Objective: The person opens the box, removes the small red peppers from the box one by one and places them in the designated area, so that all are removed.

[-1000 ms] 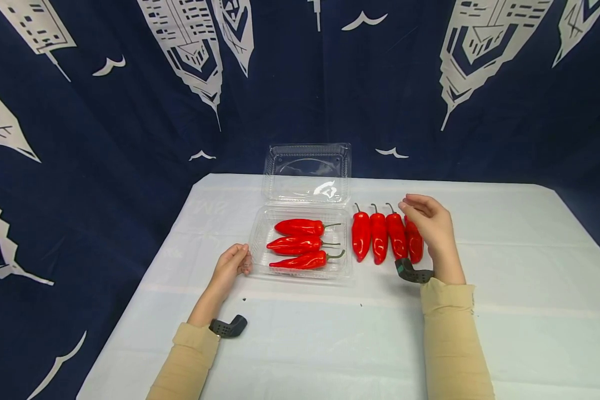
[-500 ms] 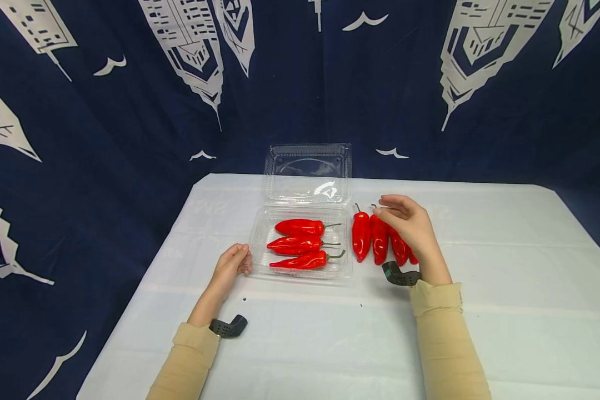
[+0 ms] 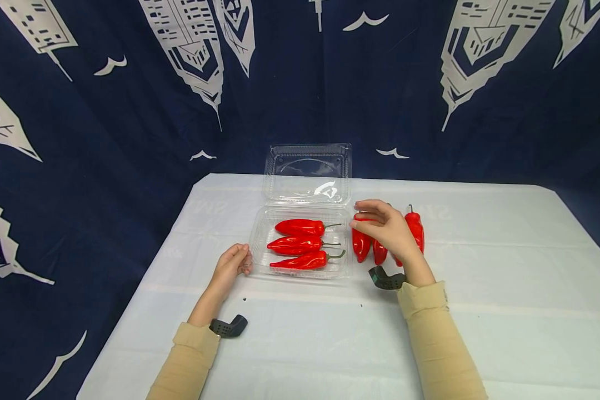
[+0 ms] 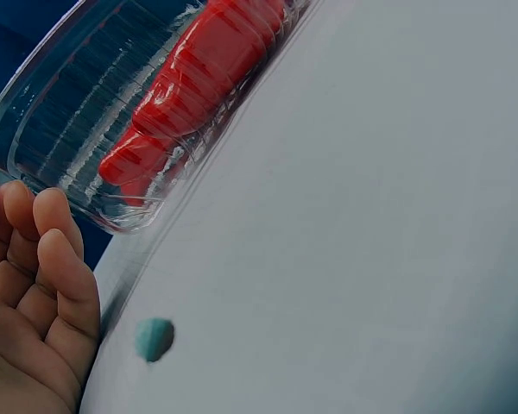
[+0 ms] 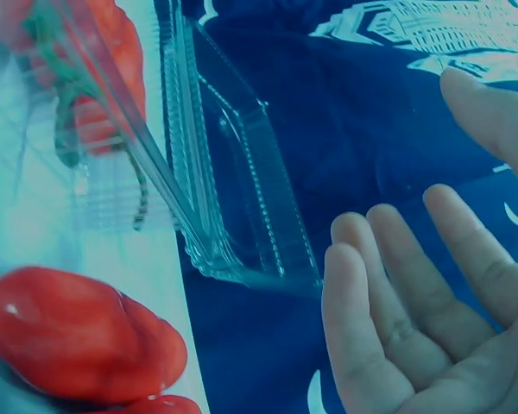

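Observation:
Three red peppers [image 3: 294, 244] lie side by side in the base of a clear plastic clamshell container [image 3: 256, 233], its lid [image 3: 305, 186] tipped back. To the right stands a row of several more red peppers [image 3: 361, 248] on the table, stems pointing away. My right hand [image 3: 386, 228] hovers over that row, hiding parts of it, thumb and fingers spread apart and nothing between them. My left hand [image 3: 230, 265] is at the container's left edge. In the left wrist view, its loosely bent fingers [image 4: 56, 211] are by the plastic rim; a grip on it does not show.
A white cloth covers the table [image 3: 305, 344]. Behind it hangs a dark blue curtain [image 3: 290, 83] with pale building prints. Small dark specks [image 3: 244, 299] lie on the cloth near the left hand. Black wrist cameras [image 3: 230, 326] sit on both forearms.
My right hand has moved left across the row, from the rightmost pepper to the leftmost, uncovering the rightmost one. The left hand, container and peppers have stayed put.

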`<state>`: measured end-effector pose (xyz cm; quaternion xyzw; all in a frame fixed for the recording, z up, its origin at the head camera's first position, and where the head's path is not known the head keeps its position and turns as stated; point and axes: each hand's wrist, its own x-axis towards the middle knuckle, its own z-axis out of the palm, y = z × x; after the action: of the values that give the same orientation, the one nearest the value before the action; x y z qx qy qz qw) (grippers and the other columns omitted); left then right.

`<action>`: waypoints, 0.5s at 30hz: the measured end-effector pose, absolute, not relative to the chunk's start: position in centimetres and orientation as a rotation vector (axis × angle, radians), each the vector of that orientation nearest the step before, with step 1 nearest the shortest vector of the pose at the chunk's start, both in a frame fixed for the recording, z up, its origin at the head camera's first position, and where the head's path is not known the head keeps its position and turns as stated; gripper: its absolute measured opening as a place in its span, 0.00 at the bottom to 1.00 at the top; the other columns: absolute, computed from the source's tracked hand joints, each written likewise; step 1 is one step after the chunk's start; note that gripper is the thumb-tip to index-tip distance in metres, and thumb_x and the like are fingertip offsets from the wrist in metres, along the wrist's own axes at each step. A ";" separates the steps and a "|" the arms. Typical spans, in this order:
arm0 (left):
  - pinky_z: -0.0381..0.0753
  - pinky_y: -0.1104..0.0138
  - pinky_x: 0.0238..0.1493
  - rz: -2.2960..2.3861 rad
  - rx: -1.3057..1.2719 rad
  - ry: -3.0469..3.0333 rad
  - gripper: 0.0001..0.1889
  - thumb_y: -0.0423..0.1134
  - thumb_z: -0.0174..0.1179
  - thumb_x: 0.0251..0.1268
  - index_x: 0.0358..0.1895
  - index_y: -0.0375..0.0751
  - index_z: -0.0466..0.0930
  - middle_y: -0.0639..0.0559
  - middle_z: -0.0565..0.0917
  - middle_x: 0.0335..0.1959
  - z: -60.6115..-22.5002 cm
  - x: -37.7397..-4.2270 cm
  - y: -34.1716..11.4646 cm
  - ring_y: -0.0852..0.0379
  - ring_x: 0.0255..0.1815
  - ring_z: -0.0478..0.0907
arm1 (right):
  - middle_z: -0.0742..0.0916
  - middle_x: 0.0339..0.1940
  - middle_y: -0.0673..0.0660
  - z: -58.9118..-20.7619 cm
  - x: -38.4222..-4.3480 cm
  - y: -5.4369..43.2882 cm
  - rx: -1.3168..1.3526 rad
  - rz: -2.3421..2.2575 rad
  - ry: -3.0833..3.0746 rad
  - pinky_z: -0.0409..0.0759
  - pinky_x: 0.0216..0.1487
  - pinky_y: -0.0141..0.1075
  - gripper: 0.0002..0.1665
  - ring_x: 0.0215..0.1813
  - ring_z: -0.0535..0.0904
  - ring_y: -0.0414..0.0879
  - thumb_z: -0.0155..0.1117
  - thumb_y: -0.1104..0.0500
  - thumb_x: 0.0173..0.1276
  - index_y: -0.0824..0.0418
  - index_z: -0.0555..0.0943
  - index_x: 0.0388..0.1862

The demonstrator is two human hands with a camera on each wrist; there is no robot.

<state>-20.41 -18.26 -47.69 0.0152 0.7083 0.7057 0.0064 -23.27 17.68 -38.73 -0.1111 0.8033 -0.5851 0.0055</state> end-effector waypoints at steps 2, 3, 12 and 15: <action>0.72 0.72 0.25 2.204 0.047 2.213 0.14 0.43 0.45 0.75 0.34 0.34 0.67 0.49 0.70 0.25 -47.6 -20.4 -18.3 0.60 0.22 0.68 | 0.78 0.58 0.61 -38.9 -23.3 17.4 -0.386 -1.829 2.503 0.76 0.53 0.37 0.32 0.56 0.76 0.54 0.71 0.52 0.58 0.60 0.73 0.60; 0.72 0.72 0.25 2.204 0.047 2.211 0.14 0.42 0.45 0.75 0.34 0.34 0.67 0.50 0.70 0.25 -47.6 -20.4 -18.3 0.60 0.23 0.68 | 0.78 0.58 0.62 -39.0 -23.3 17.2 -0.408 -1.826 2.496 0.76 0.53 0.37 0.32 0.56 0.76 0.55 0.71 0.52 0.58 0.60 0.73 0.59; 0.72 0.72 0.25 2.200 0.049 2.219 0.15 0.43 0.46 0.75 0.33 0.34 0.68 0.49 0.70 0.24 -47.3 -20.3 -18.2 0.60 0.22 0.68 | 0.78 0.56 0.63 -38.7 -22.9 15.6 -0.577 -1.769 2.429 0.77 0.52 0.39 0.28 0.54 0.77 0.57 0.70 0.61 0.59 0.64 0.74 0.58; 0.72 0.72 0.25 2.199 0.048 2.220 0.14 0.43 0.46 0.75 0.33 0.34 0.67 0.49 0.70 0.24 -47.4 -20.3 -18.2 0.60 0.22 0.68 | 0.78 0.56 0.62 -39.0 -22.9 15.2 -0.650 -1.762 2.423 0.74 0.56 0.48 0.28 0.55 0.76 0.59 0.70 0.62 0.58 0.65 0.74 0.58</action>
<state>-20.29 -18.19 -47.36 0.0152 0.7104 0.7036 0.0080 -22.90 15.17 -38.97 -0.2117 0.7898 -0.5744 0.0379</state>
